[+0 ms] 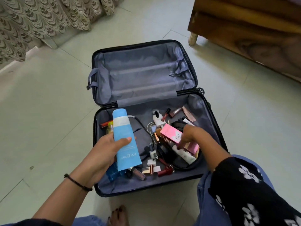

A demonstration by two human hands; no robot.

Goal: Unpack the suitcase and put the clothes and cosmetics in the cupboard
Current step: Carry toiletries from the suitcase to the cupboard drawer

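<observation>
Gripping blue tube (128,154) labelled "DOT & KEY", left hand (104,154); right hand (193,136) pinching pink box (171,132).

The suitcase (143,74) is lined in thin grey cloth with a faint sheen (its rim looks like dark hard plastic). The blue tube (125,141) is smooth, softly matt plastic. The pink box (171,132) is glossy card. The floor (48,119) is smooth pale tile, the bed frame (244,30) polished wood, the curtain (32,22) textured woven cloth.
</observation>
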